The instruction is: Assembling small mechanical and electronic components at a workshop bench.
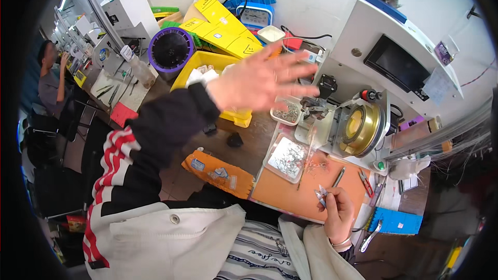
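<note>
My left hand (264, 81) is stretched out over the far side of the bench, fingers spread and slightly blurred, with nothing in it. Below it are a yellow bin (236, 116) with white packets and a small white dish (285, 114) of tiny metal parts. Low on the right, my right hand (339, 212) is closed around small pliers (321, 197), whose two short metal jaws stand apart; the palm hides the rest. Past that hand, a white tray (301, 176) of thin wire-like metal pieces rests on an orange mat (280, 193).
A white machine (358, 36) with a dark screen and a brass wheel (358, 129) stands at the right. Red-handled snips (366, 182) and a blue pad (397, 221) lie near my right hand. An orange cloth (218, 173) covers the bench's front edge. Another person (52, 80) sits far left.
</note>
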Motion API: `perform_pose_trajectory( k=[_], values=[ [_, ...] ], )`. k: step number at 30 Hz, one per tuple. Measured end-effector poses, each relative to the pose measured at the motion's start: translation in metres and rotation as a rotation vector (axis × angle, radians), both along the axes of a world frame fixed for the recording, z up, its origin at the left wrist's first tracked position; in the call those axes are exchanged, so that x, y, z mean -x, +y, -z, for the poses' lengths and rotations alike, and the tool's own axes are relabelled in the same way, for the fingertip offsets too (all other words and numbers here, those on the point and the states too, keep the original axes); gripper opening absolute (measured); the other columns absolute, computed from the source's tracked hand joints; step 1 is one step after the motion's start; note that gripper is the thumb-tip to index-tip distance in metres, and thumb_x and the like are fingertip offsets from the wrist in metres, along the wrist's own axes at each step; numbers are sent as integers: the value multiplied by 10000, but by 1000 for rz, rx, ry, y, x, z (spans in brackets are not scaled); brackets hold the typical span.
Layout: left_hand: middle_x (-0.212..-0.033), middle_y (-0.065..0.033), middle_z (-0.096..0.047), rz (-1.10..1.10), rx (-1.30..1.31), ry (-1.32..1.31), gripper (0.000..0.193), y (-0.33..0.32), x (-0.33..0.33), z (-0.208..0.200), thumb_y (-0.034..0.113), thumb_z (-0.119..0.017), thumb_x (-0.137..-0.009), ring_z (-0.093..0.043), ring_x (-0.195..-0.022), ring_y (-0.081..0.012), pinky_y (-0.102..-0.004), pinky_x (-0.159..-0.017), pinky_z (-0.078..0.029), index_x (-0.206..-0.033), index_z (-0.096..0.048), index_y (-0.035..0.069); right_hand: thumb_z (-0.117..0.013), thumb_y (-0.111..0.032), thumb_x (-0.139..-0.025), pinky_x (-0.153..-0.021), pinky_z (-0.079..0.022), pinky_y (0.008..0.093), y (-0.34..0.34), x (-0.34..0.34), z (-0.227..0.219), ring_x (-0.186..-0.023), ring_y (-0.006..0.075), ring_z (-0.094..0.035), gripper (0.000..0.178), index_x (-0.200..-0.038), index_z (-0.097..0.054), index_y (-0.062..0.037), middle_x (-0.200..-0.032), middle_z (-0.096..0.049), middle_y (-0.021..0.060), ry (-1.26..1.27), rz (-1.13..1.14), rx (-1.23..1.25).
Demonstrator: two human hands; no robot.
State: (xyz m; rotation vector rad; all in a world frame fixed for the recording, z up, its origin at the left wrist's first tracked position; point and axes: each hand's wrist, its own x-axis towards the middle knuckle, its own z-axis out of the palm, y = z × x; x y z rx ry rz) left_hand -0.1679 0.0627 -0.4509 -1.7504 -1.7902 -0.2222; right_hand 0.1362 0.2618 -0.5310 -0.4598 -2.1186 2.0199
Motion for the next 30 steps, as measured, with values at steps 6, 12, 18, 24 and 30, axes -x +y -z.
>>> perform_pose_trajectory(
  k=[6,12,18,24,30],
  values=[
    [-1477,-93,-486,-1113,104,192,440,-40,141,2,409,-545,-940,-295,-1459,-291,-539,-1200,-135,-1256,-643,120,-495,-42,-1017,-645,-490,226,13,-18,2,-724,86,-598,138,-1013,-605,41,-830,-626,45,-2,51,23],
    [-1226,-117,-671,-1017,110,144,275,-67,121,10,277,-562,-935,-523,-1283,-272,-523,-1175,-221,-1064,-723,94,-489,-66,-1026,-649,-470,223,21,-12,5,-723,80,-578,154,-1009,-609,29,-827,-628,38,-39,64,45],
    [-907,-107,-718,-335,-78,-278,171,-16,18,3,175,-691,-864,-657,-883,-303,-418,-767,-499,-1000,-730,80,-430,-199,-1065,-589,-397,212,9,21,1,-625,61,-466,248,-1072,-575,2,-743,-511,-10,-11,-39,111],
    [-1110,-59,-685,-270,63,-459,374,28,-39,-14,255,-729,-848,-572,-1186,-254,-435,-1042,-304,-1194,-664,128,-290,-425,-1087,-506,-302,209,3,64,-23,-545,48,-313,514,-1040,-559,10,-655,-349,-45,-48,-196,632],
    [-1150,-16,-688,-446,-378,-222,371,55,-41,4,279,-779,-787,-543,-1253,-265,-479,-1043,-310,-1125,-702,147,-305,-479,-1075,-469,-246,212,-7,82,-9,-512,47,-266,547,-1002,-547,6,-628,-315,-53,-104,-208,735]
  ],
)
